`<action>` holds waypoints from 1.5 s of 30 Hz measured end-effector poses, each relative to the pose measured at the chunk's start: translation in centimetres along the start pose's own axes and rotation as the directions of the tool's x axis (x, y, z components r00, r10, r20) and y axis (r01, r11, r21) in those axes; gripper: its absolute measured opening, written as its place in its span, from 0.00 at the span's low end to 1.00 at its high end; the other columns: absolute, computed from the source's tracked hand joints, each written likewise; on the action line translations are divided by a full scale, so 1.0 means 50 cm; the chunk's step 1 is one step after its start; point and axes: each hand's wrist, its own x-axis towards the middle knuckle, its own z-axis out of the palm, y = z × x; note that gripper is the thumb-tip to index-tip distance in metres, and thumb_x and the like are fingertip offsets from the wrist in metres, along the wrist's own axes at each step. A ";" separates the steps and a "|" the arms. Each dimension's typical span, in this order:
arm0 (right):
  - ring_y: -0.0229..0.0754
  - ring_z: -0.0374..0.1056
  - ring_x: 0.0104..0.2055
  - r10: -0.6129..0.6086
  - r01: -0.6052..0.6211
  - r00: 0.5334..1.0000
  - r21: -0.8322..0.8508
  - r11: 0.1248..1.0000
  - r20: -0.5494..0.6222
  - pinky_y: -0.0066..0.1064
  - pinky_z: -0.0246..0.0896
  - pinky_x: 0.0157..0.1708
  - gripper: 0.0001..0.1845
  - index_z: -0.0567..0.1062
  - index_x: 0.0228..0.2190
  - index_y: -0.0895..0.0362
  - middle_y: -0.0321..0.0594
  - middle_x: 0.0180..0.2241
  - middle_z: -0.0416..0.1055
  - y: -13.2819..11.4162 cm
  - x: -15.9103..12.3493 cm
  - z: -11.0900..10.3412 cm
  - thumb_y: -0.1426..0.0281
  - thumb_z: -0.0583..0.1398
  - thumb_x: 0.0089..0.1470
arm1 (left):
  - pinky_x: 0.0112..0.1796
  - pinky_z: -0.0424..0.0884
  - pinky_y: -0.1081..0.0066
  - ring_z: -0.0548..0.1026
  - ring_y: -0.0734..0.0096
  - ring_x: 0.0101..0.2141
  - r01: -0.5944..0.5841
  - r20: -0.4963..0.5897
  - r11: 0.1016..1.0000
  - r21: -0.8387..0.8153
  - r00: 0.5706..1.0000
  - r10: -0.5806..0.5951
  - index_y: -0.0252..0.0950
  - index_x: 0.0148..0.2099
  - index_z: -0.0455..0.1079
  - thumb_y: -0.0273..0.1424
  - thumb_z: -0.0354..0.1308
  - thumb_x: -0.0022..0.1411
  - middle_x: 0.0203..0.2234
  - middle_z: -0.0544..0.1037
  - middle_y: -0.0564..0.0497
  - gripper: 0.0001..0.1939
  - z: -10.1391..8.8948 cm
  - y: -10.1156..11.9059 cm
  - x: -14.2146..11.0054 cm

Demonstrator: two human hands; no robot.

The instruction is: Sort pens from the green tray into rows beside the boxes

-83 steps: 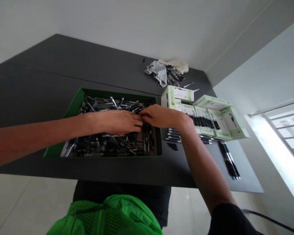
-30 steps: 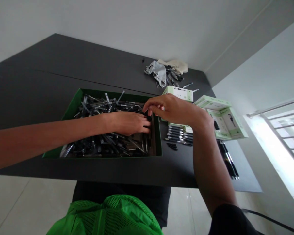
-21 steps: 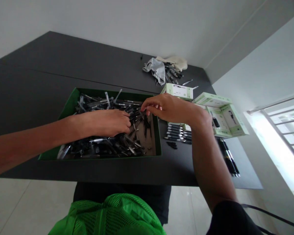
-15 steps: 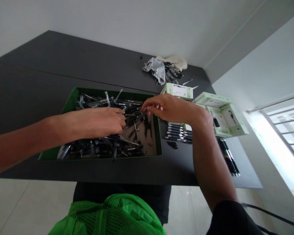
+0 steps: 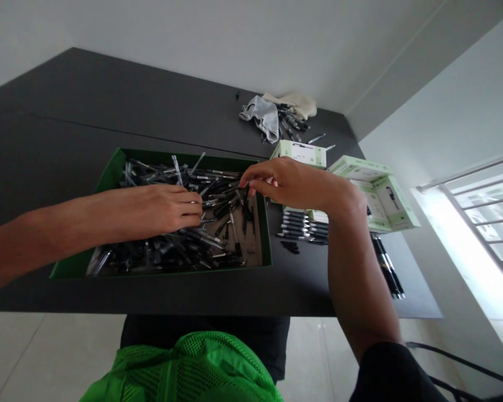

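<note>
A green box [image 5: 266, 245] in front of me holds a heap of loose black and clear pens [image 5: 209, 245]. My left hand [image 5: 176, 207] lies over the middle of the heap, fingers curled down among the pens. Its fingertips are hidden, so what they grip cannot be made out. Over the box's right end, my right hand [image 5: 268, 180] has thumb and index finger drawn together at the pens. Whatever sits between those fingertips is too small to tell.
Right of the box lie rows of black pens [image 5: 295, 223] and a few small black pieces [image 5: 290, 247]. Beyond are a green-white carton [image 5: 302, 153], an opened carton [image 5: 392, 204], larger black pens [image 5: 388, 268], a grey cloth [image 5: 263, 117] and more pens [image 5: 291, 123].
My left hand has shifted slightly left over the heap. My right hand stays at the box's right end, nearly unmoved. The whole view has swung a little.
</note>
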 end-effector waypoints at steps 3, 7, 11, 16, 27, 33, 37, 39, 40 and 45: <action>0.42 0.77 0.45 0.010 -0.010 1.000 0.001 1.000 0.011 0.30 0.66 0.45 0.17 0.83 0.51 0.57 0.42 0.45 0.84 0.000 0.001 0.004 0.76 0.57 0.68 | 0.63 0.68 0.65 0.78 0.66 0.56 -0.083 0.076 0.997 -0.002 0.994 0.083 0.43 0.45 0.81 0.15 0.52 0.70 0.49 0.84 0.52 0.20 -0.007 -0.015 -0.021; 0.41 0.77 0.43 -0.017 0.017 0.999 0.011 1.000 0.043 0.30 0.64 0.44 0.17 0.83 0.51 0.57 0.41 0.45 0.83 -0.003 0.006 0.015 0.77 0.57 0.67 | 0.64 0.67 0.59 0.75 0.65 0.58 -0.110 -0.014 0.993 0.032 0.994 0.111 0.39 0.41 0.80 0.12 0.47 0.70 0.53 0.82 0.49 0.23 -0.028 -0.034 -0.049; 0.40 0.76 0.41 -0.048 0.047 0.997 0.009 0.999 0.059 0.30 0.62 0.42 0.16 0.83 0.50 0.57 0.41 0.43 0.83 -0.012 0.008 0.020 0.76 0.57 0.68 | 0.64 0.68 0.63 0.74 0.68 0.59 -0.140 -0.075 0.989 0.046 0.987 0.143 0.41 0.36 0.80 0.13 0.48 0.69 0.52 0.83 0.51 0.23 -0.046 -0.053 -0.076; 0.40 0.76 0.41 -0.049 0.049 0.997 0.010 0.999 0.059 0.30 0.62 0.43 0.16 0.83 0.50 0.58 0.42 0.43 0.83 -0.015 0.007 0.020 0.76 0.57 0.68 | 0.68 0.63 0.62 0.70 0.68 0.63 -0.095 -0.034 0.996 -0.001 0.995 0.094 0.43 0.41 0.83 0.16 0.48 0.68 0.56 0.81 0.55 0.24 -0.064 -0.066 -0.100; 0.40 0.77 0.43 -0.062 0.062 0.997 0.006 0.998 0.051 0.30 0.64 0.44 0.20 0.82 0.49 0.58 0.41 0.43 0.83 -0.019 0.005 0.021 0.81 0.54 0.67 | 0.64 0.69 0.61 0.76 0.60 0.59 0.050 -0.046 0.994 -0.095 0.997 -0.054 0.38 0.63 0.73 0.28 0.47 0.75 0.58 0.79 0.45 0.21 -0.037 -0.035 0.061; 0.42 0.77 0.46 -0.036 0.037 0.998 -0.013 0.999 0.057 0.31 0.64 0.46 0.19 0.82 0.50 0.60 0.44 0.46 0.83 -0.021 0.006 0.021 0.80 0.55 0.68 | 0.68 0.64 0.55 0.69 0.51 0.67 0.116 -0.095 0.991 -0.066 0.988 -0.122 0.33 0.68 0.67 0.36 0.51 0.77 0.64 0.73 0.37 0.24 0.039 -0.028 0.117; 0.42 0.77 0.45 -0.020 0.021 0.998 -0.020 1.000 0.056 0.31 0.63 0.45 0.19 0.82 0.52 0.59 0.43 0.47 0.83 -0.019 0.008 0.022 0.79 0.55 0.68 | 0.68 0.63 0.56 0.68 0.50 0.67 0.061 -0.019 0.997 -0.051 0.998 -0.062 0.31 0.68 0.68 0.35 0.50 0.77 0.63 0.73 0.34 0.24 0.057 -0.039 0.105; 0.41 0.77 0.44 -0.020 0.022 0.998 -0.028 0.999 0.060 0.30 0.63 0.45 0.19 0.82 0.52 0.58 0.42 0.47 0.83 -0.016 0.010 0.023 0.79 0.55 0.68 | 0.67 0.63 0.59 0.69 0.54 0.65 0.040 -0.005 0.996 -0.078 0.999 -0.040 0.33 0.67 0.70 0.34 0.49 0.77 0.62 0.74 0.37 0.23 0.051 -0.043 0.100; 0.41 0.77 0.44 -0.021 0.023 0.998 -0.031 0.999 0.062 0.30 0.63 0.45 0.19 0.82 0.52 0.57 0.42 0.46 0.83 -0.015 0.011 0.024 0.78 0.56 0.68 | 0.67 0.63 0.61 0.70 0.56 0.64 0.043 -0.001 0.994 -0.098 0.999 -0.043 0.34 0.67 0.70 0.34 0.48 0.77 0.61 0.75 0.39 0.22 0.047 -0.044 0.100; 0.41 0.77 0.43 -0.022 0.024 0.998 -0.026 0.999 0.066 0.30 0.63 0.44 0.18 0.83 0.51 0.57 0.41 0.45 0.83 -0.012 0.013 0.025 0.78 0.56 0.68 | 0.64 0.67 0.63 0.73 0.58 0.62 0.062 0.024 0.975 -0.214 0.998 -0.058 0.36 0.64 0.73 0.34 0.49 0.77 0.62 0.75 0.41 0.20 0.022 -0.049 0.102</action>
